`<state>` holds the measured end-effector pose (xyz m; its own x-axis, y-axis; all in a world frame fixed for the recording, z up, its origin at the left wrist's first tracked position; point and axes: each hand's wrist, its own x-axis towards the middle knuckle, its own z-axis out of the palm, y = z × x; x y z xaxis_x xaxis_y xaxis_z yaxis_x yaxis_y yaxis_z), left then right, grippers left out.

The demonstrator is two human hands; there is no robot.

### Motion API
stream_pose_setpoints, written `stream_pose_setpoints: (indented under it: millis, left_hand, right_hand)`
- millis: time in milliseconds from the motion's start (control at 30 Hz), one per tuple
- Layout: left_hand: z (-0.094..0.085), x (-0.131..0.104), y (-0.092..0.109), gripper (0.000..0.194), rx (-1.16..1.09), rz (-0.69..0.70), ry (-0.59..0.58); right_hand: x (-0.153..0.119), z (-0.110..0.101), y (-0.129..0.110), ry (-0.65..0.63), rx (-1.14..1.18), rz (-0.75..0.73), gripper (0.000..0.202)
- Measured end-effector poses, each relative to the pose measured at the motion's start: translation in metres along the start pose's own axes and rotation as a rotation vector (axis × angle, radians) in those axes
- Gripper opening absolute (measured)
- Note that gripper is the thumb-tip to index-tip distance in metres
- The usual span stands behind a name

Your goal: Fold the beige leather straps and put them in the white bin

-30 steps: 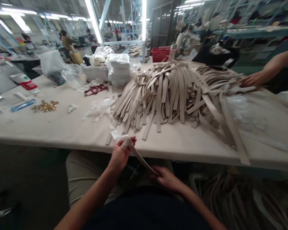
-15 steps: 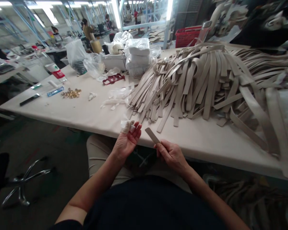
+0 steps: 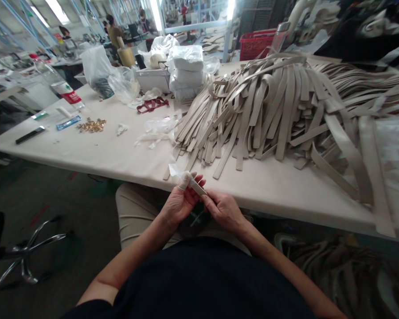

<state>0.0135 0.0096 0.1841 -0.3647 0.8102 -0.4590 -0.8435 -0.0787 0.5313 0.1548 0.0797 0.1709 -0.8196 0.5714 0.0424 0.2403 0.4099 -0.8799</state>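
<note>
Close to the table's front edge, my right hand grips a short taupe strap near its lower end. The strap's far end lies in my left hand, under the thumb, together with a thin white piece like plastic film or cloth. My left thumb has a pale cover on it, and its fingers curl around from behind. Just beyond my hands, a large heap of similar straps spreads over the table, several loose ends pointing toward me.
On the table lie small gold metal parts, a blue packet, a dark flat object, a bottle, white scraps and maroon straps. Wrapped white bundles and a red basket stand behind. More straps lie below at right.
My hands have come together: the strap's end, apart from my left hand before, is now in it with the white piece. The view has shifted slightly.
</note>
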Motion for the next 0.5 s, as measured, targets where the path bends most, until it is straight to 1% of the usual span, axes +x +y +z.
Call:
stream_pose_setpoints:
  millis: [67,133,267,333,400,500]
  left_hand:
    - [-0.001,0.001,0.000,0.014,0.003,-0.005,0.006]
    - [0.000,0.002,0.005,0.014,-0.017,-0.005,0.024]
    - [0.005,0.007,0.022,0.022,-0.074,0.074,0.058]
    - [0.007,0.009,0.026,0.022,-0.066,0.093,0.055]
    - [0.008,0.010,0.024,0.019,-0.051,0.076,0.044]
    - [0.005,0.010,0.017,0.017,-0.046,0.050,0.025]
  right_hand:
    - [0.000,0.000,0.001,0.005,0.009,-0.010,0.035]
    - [-0.002,-0.001,0.002,0.020,0.014,-0.018,0.033]
    - [-0.011,-0.004,0.003,0.062,0.056,-0.002,0.034]
    - [-0.013,-0.005,0.003,0.070,0.071,-0.002,0.034]
    - [-0.012,-0.004,0.002,0.059,0.054,-0.011,0.033]
    - [-0.007,0.000,0.002,0.044,0.001,0.001,0.033]
